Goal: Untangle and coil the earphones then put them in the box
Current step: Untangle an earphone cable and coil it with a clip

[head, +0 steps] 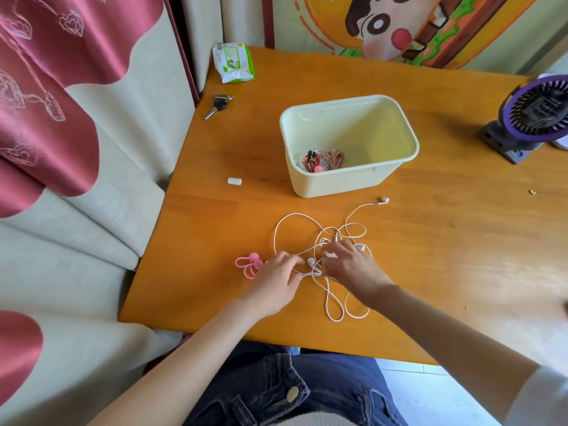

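Fingers (293, 260) of left hand (276, 281), right hand (350, 272) pinch tangled earphones (310, 261) (box (338, 182) just beyond); table (215, 235) edge near.

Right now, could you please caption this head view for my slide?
Left hand and right hand pinch tangled white earphones on the table, near a cream box holding coiled cables.

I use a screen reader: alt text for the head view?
The left hand and right hand pick at tangled white earphones on an orange table. Beyond them stands an open cream box holding coiled earphones; a pink cable tie lies beside the left hand.
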Motion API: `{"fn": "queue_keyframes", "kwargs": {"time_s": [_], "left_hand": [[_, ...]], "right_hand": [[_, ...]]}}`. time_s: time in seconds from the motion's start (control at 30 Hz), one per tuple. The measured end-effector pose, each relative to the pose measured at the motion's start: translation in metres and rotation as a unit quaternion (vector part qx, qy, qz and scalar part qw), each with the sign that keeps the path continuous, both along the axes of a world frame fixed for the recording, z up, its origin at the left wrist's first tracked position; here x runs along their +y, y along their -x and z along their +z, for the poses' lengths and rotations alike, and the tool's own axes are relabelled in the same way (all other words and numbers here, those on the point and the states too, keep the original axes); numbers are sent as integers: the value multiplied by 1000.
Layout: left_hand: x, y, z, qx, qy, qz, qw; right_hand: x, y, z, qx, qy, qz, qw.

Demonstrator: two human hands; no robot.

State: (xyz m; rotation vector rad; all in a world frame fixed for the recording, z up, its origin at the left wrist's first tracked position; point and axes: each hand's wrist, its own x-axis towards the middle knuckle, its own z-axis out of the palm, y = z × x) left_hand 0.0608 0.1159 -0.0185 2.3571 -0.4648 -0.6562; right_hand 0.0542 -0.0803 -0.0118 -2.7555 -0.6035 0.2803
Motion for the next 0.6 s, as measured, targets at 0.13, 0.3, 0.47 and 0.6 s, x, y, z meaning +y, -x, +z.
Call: {"fn": "queue_keyframes", "kwargs": {"time_s": [0.13, 0.3, 0.47, 0.6], "left_hand": [[-21, -4, 33, -44, 150, 136, 978], [-37, -11, 72, 220, 379, 344, 831], [-26, -9, 81, 291, 362, 272, 843], [-9, -19, 93, 267, 455, 285, 801]], "right_hand": [[16, -16, 23, -85, -22, -13, 996], [28, -31, 53, -56, -36, -42, 997], [26, -39, 68, 37, -194, -87, 976], [13, -48, 70, 58, -241, -129, 960]]}}
